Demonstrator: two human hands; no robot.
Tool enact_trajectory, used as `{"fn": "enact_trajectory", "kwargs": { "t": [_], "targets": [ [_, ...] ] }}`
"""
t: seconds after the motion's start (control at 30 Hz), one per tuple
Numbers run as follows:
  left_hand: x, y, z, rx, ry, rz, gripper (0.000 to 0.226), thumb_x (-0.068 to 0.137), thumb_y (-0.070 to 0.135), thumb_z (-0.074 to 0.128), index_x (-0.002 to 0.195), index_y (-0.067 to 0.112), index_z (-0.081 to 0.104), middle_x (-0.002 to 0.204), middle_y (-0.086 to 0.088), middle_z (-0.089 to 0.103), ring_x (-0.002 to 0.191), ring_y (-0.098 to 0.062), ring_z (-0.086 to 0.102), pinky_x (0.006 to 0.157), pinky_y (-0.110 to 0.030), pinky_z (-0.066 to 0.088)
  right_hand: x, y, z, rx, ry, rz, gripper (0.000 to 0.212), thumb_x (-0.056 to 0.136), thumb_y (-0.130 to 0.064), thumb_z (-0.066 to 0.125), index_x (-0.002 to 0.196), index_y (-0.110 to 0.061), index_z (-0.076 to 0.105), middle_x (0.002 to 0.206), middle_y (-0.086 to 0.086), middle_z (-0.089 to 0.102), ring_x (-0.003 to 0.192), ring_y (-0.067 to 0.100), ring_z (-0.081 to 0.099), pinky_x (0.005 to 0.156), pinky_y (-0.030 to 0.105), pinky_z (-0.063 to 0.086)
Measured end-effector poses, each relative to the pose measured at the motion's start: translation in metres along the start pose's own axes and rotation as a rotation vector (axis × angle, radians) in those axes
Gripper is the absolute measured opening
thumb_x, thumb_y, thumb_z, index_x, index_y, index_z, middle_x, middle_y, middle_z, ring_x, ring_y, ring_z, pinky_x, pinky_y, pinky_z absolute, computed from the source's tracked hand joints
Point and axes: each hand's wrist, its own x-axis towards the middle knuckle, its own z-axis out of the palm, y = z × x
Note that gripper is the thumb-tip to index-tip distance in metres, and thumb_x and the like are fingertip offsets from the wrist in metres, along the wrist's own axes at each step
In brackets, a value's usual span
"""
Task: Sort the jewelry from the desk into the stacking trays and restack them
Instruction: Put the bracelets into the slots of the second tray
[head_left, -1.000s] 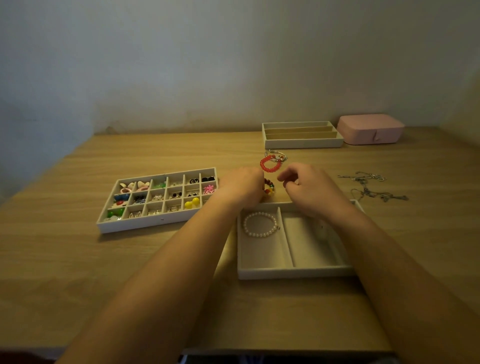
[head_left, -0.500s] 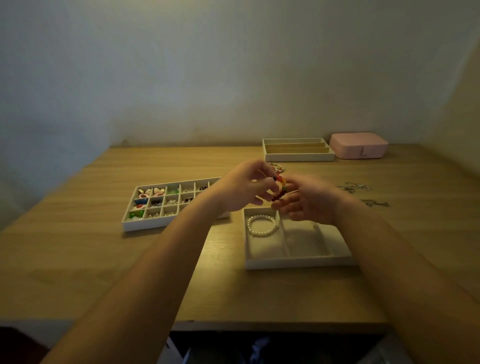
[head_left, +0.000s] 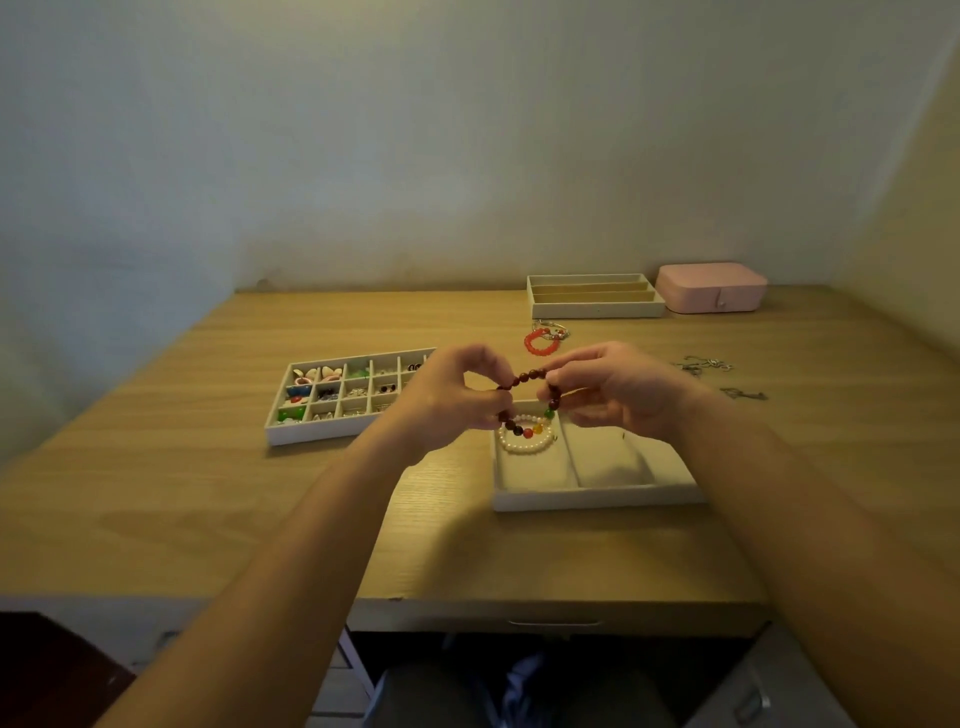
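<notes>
the wooden desk (head_left: 208, 493) carries a two-section tray (head_left: 597, 498), with a gridded tray (head_left: 311, 434) of small pieces to its left; above the near tray, left hand (head_left: 452, 400) and right hand (head_left: 618, 395) each pinch a side of a dark beaded bracelet (head_left: 530, 375); a pearl bracelet (head_left: 519, 449) lies below in the left section

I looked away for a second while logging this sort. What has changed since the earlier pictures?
The left hand and right hand lifted the dark beaded bracelet off the desk and now pinch it, spread open, above the tray. The pearl bracelet in the tray's left compartment and the red bracelet behind have not moved.
</notes>
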Motion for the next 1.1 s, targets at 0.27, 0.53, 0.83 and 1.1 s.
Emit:
{"fn": "enact_trajectory", "kwargs": {
  "t": [0.27,0.53,0.83,1.1],
  "targets": [
    [0.006,-0.015,0.012,0.052,0.056,-0.101,0.034,0.086,0.003,0.076,0.117,0.010,0.064,0.103,-0.004,0.072,0.084,-0.015,0.074,0.074,-0.028,0.062,-0.005,0.004,0.004,-0.282,-0.030,0.076,0.022,0.089,0.000,0.071,0.109,-0.007,0.064,0.099,0.015,0.074,0.082,0.024,0.077,0.066,0.028,0.060],
    [0.004,-0.022,0.017,0.148,0.019,-0.087,0.017,0.086,0.009,0.078,0.100,0.008,0.068,0.092,-0.011,0.074,0.079,-0.021,0.076,0.072,-0.035,0.064,-0.003,0.012,0.005,-0.558,-0.044,0.068,0.014,0.091,-0.013,0.074,0.103,-0.008,0.068,0.094,0.009,0.076,0.076,0.018,0.077,0.056,0.024,0.055],
    [0.008,-0.026,0.014,0.432,-0.033,-0.035,0.013,0.083,0.019,0.082,0.090,0.017,0.071,0.082,0.001,0.075,0.074,-0.017,0.072,0.059,-0.027,0.061,0.002,0.015,0.010,-0.770,-0.058,0.025,0.016,0.085,-0.026,0.081,0.096,-0.017,0.072,0.091,0.002,0.076,0.066,0.008,0.067,0.054,0.022,0.050],
    [0.011,-0.029,0.013,0.638,-0.037,0.047,0.012,0.081,0.026,0.083,0.081,0.027,0.071,0.082,0.012,0.071,0.080,-0.002,0.063,0.070,-0.019,0.043,0.005,0.020,0.015,-0.860,-0.055,-0.099,0.014,0.086,-0.022,0.080,0.096,-0.020,0.072,0.087,-0.002,0.075,0.070,0.011,0.071,0.061,0.026,0.060]
  ]
}}
